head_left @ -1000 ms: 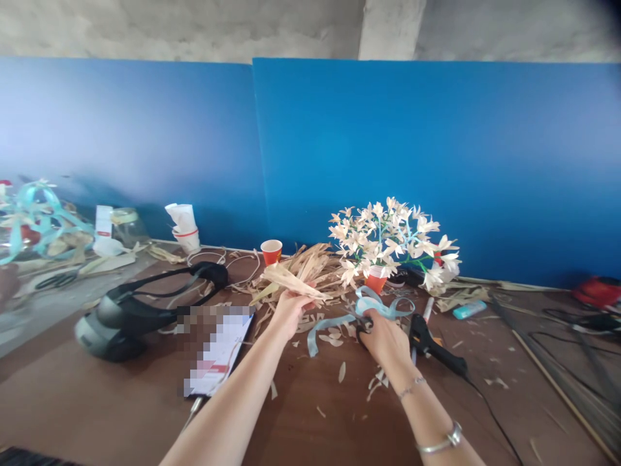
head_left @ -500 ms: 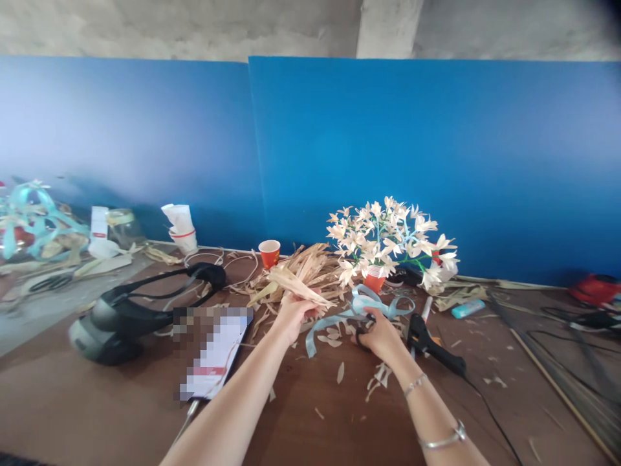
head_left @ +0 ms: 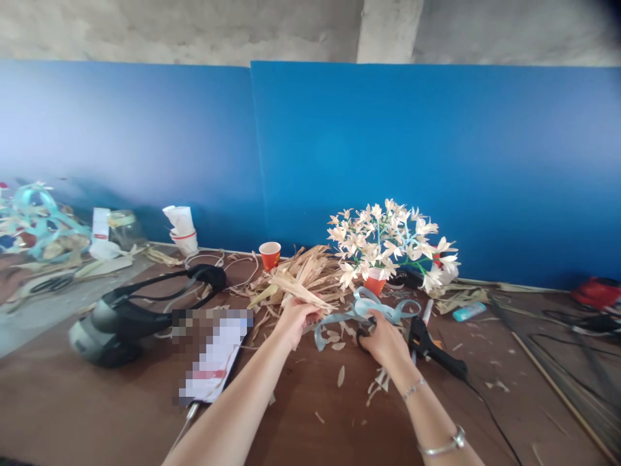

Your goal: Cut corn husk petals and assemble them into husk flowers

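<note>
My left hand (head_left: 297, 317) is closed around a pale dried corn husk (head_left: 298, 289), which extends past the fingers on both sides. Behind it spreads a heap of loose husks (head_left: 310, 262). My right hand (head_left: 383, 336) grips the black-handled scissors (head_left: 361, 336); their blades are hidden. Just beyond those fingers lies a loosely curled light blue ribbon (head_left: 334, 318), close to or touching them. White husk-like flowers on green stems (head_left: 388, 239) stand in a red and white paper cup (head_left: 374, 283) behind the ribbon.
A black glue gun (head_left: 436, 349) lies right of my right hand, its cord running toward me. To the left are a phone (head_left: 218, 359) on a cable and a black headset (head_left: 109, 330). A red cup (head_left: 270, 256) stands near the blue partition (head_left: 412, 142). Husk scraps litter the brown table.
The light blue ribbon has shifted slightly right, and its loose end has drawn in toward my right hand. Both hands keep nearly the same place and grip.
</note>
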Demonstrator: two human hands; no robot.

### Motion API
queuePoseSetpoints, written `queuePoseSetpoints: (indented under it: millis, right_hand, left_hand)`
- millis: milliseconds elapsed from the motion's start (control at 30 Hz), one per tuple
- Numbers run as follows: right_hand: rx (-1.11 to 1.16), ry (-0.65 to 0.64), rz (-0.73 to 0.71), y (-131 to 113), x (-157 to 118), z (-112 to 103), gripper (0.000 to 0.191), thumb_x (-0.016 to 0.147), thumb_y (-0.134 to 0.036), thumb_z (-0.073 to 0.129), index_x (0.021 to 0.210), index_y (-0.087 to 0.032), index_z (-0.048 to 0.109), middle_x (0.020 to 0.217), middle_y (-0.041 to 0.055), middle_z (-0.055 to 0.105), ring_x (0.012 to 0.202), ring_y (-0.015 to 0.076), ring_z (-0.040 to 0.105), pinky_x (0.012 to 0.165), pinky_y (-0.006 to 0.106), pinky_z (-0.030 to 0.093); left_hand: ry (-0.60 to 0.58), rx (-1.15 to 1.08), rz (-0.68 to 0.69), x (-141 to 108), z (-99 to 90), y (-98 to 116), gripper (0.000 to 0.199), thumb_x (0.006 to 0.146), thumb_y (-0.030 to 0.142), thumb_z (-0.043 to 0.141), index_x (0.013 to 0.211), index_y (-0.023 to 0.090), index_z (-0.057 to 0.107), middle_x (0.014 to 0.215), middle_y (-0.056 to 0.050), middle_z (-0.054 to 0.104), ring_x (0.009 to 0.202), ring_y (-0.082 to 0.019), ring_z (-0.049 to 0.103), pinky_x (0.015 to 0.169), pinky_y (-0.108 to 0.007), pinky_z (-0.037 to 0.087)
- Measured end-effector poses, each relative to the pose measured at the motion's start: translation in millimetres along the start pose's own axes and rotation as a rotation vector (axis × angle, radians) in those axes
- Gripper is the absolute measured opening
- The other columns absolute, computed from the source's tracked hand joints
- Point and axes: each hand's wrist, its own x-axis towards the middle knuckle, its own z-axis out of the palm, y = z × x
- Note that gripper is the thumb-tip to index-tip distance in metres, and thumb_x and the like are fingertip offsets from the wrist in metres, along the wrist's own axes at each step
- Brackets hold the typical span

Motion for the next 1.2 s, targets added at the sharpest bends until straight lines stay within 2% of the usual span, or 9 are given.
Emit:
queuePoseSetpoints:
  millis: [100,200,267,333,433,600,867,1067,1200]
  right_hand:
    - [0.028,0.035,-0.030,-1,0,0,0.059,0.062,-0.028,0.062,0.118,-0.014,0.049,0.087,0.0100,0.066,0.087,0.0294,0.062,0.069,0.033,0.043]
    - [0.190,-0.055,-0.029,-4,-1,1,0.064,0.062,-0.027,0.063,0.121,-0.013,0.045,0.062,0.0015,0.062,0.056,0.0234,0.062,0.058,0.032,0.044]
    - [0.247,-0.103,-0.003,-4,-2,2,0.067,0.064,-0.029,0.063,0.125,-0.013,0.041,0.055,-0.0013,0.059,0.044,0.0202,0.058,0.054,0.031,0.043]
    - [0.194,-0.047,-0.010,-4,-2,3,0.063,0.064,-0.029,0.062,0.122,-0.014,0.044,0.063,0.0016,0.062,0.054,0.0222,0.061,0.058,0.031,0.043]
    - [0.069,0.047,-0.043,-2,-1,4,0.056,0.062,-0.027,0.061,0.116,-0.017,0.050,0.079,0.0053,0.065,0.081,0.0261,0.062,0.065,0.030,0.043]
    - [0.083,-0.037,-0.041,-2,0,2,0.056,0.063,-0.028,0.060,0.118,-0.016,0.050,0.072,0.0029,0.064,0.074,0.0236,0.062,0.059,0.028,0.042]
    - [-0.119,0.034,-0.036,-13,-13,-4,0.049,0.070,-0.028,0.056,0.118,-0.022,0.050,0.102,0.0078,0.066,0.096,0.0263,0.059,0.072,0.030,0.040]
    - [-0.096,0.025,-0.069,-16,-16,-6,0.037,0.070,-0.031,0.058,0.107,-0.023,0.056,0.090,0.0051,0.068,0.088,0.0243,0.062,0.067,0.028,0.039]
    - [-0.073,0.111,-0.138,-16,-17,-4,0.029,0.075,-0.024,0.053,0.103,-0.019,0.059,0.076,0.0048,0.067,0.079,0.0231,0.063,0.064,0.027,0.039]
  left_hand:
    - [0.000,0.004,-0.016,1,-0.1,-1,0.019,0.058,0.009,0.068,0.077,0.013,0.066,0.063,-0.005,0.067,0.053,-0.013,0.058,0.049,-0.022,0.045]
    - [-0.045,-0.015,-0.093,1,-0.8,-3,0.023,0.057,0.009,0.070,0.080,0.013,0.066,0.062,-0.005,0.067,0.053,-0.013,0.060,0.052,-0.024,0.048]
    - [-0.102,-0.033,-0.146,1,-1.0,-4,0.025,0.057,0.008,0.070,0.081,0.013,0.067,0.061,-0.005,0.067,0.055,-0.014,0.061,0.055,-0.026,0.050]
    - [-0.128,-0.047,-0.176,-1,-0.4,-3,0.025,0.056,0.006,0.069,0.080,0.013,0.068,0.062,-0.005,0.067,0.056,-0.015,0.061,0.057,-0.026,0.050]
    - [-0.091,-0.076,-0.160,-3,1.6,0,0.024,0.054,0.003,0.067,0.077,0.012,0.068,0.062,-0.004,0.067,0.056,-0.013,0.060,0.056,-0.023,0.049]
    - [-0.028,-0.104,-0.075,-2,2.7,2,0.018,0.055,0.004,0.066,0.071,0.012,0.066,0.061,-0.004,0.067,0.057,-0.013,0.061,0.057,-0.022,0.049]
    - [-0.008,-0.130,-0.080,0,0.8,1,0.018,0.056,0.005,0.066,0.074,0.011,0.064,0.056,-0.003,0.065,0.051,-0.011,0.060,0.054,-0.021,0.048]
    - [0.006,-0.143,-0.090,0,0.6,2,0.020,0.058,0.003,0.064,0.077,0.009,0.064,0.056,-0.003,0.066,0.050,-0.010,0.060,0.052,-0.019,0.047]
    - [0.042,-0.152,-0.094,0,0.2,5,0.020,0.058,0.002,0.063,0.076,0.010,0.064,0.056,-0.004,0.066,0.049,-0.009,0.059,0.049,-0.018,0.046]
